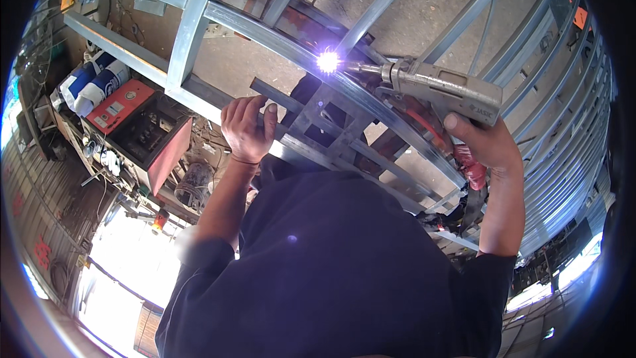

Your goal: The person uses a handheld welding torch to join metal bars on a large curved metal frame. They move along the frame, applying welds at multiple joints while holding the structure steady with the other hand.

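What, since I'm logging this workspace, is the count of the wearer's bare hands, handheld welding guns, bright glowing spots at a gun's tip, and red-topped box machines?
Left hand and right hand: 2
Handheld welding gun: 1
Bright glowing spot: 1
Red-topped box machine: 1
Total: 5

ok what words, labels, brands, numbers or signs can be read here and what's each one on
Grey torch in the right hand: dark lettering on its side; I won't copy it out.
Red-topped machine: small pale markings on the panel, too small to read.
Blue-and-white packages: print partly in view, too unclear to read.
Ribbed wall: red marks, too blurred to read.
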`<state>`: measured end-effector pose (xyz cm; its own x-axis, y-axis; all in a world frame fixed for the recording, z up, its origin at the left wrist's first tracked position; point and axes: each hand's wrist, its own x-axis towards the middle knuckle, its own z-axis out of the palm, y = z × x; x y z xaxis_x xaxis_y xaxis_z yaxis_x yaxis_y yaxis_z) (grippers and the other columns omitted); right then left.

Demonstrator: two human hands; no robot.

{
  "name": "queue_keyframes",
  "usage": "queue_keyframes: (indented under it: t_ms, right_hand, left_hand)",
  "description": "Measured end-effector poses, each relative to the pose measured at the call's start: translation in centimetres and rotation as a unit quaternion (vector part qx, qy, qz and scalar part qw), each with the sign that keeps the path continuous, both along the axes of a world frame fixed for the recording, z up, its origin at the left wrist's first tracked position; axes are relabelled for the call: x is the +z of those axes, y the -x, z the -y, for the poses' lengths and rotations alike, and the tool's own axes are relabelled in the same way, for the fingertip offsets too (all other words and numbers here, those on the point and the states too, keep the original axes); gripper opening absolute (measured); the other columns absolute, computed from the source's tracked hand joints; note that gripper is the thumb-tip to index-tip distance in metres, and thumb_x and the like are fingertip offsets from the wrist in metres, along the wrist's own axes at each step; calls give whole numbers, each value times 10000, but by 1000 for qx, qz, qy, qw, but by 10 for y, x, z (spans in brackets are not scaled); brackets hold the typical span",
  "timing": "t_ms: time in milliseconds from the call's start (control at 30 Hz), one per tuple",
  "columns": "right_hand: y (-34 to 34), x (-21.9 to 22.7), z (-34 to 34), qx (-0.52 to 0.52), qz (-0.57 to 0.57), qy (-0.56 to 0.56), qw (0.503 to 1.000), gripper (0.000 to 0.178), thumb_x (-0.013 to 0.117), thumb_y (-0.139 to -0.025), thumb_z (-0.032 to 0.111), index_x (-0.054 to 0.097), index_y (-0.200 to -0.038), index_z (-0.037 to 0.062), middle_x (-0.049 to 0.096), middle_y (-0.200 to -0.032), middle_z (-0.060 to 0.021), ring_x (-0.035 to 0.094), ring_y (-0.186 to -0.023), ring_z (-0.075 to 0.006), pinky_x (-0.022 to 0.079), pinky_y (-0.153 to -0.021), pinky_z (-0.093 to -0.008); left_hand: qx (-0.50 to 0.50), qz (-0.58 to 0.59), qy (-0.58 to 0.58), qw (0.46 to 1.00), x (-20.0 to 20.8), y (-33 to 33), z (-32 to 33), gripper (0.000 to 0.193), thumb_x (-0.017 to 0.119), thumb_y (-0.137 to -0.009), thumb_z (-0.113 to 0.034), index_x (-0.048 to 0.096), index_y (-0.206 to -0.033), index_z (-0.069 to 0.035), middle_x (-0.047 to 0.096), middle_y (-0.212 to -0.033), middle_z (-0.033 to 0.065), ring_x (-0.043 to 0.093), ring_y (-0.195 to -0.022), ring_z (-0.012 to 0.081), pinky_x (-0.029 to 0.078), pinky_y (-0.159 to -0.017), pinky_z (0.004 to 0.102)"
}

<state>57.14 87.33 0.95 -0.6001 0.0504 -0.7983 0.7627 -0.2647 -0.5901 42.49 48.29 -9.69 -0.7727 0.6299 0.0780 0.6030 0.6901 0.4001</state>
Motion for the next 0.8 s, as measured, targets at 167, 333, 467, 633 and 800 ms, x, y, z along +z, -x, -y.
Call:
queue_keyframes:
  t_ms: [167, 333, 467, 633, 800]
  right_hand:
    - [0, 1, 1, -3, 2, -3, 1000, 681, 838, -885, 386, 581, -1379, -5, 710, -1006, -91, 648, -774, -140, 547, -665, -303]
    - [-5, -1, 1, -16, -2, -25, 1000, 678, 852, -873, 368, 586, -1373, -6, 711, -1010, -99, 654, -787, -150, 551, -668, -310]
    - [-5, 2, 1, -23, 22, -10, 999, 689, 867, -856, 375, 597, -1357, -12, 716, -1014, -107, 666, -814, -160, 562, -681, -315]
    - [-7, 2, 0, -22, 26, -24, 999, 707, 877, -839, 400, 608, -1344, -15, 720, -1022, -114, 674, -820, -165, 570, -694, -314]
    - [-11, 0, 0, -25, 20, -17, 999, 697, 878, -839, 392, 612, -1336, -17, 717, -1016, -114, 671, -817, -166, 570, -689, -317]
  left_hand:
    - [-1, 7, 6, 1000, 1, 0, 0, 183, 698, -909, -247, 718, -952, -71, 716, -872, 69, 675, -837, 277, 481, -798, 396]
    - [0, 2, 6, 1000, 1, 0, 0, 176, 706, -902, -240, 719, -952, -72, 717, -875, 69, 675, -837, 275, 480, -797, 392]
    - [-1, 3, 7, 1000, 2, 0, -1, 174, 702, -906, -240, 722, -947, -71, 720, -873, 71, 677, -831, 277, 483, -792, 392]
    - [-3, 3, 4, 1000, 1, 0, -1, 179, 686, -924, -243, 722, -941, -68, 720, -862, 74, 678, -820, 278, 487, -783, 395]
    - [-4, -6, 8, 1000, 1, 0, -1, 194, 670, -940, -252, 721, -945, -65, 720, -858, 74, 676, -811, 279, 489, -779, 399]
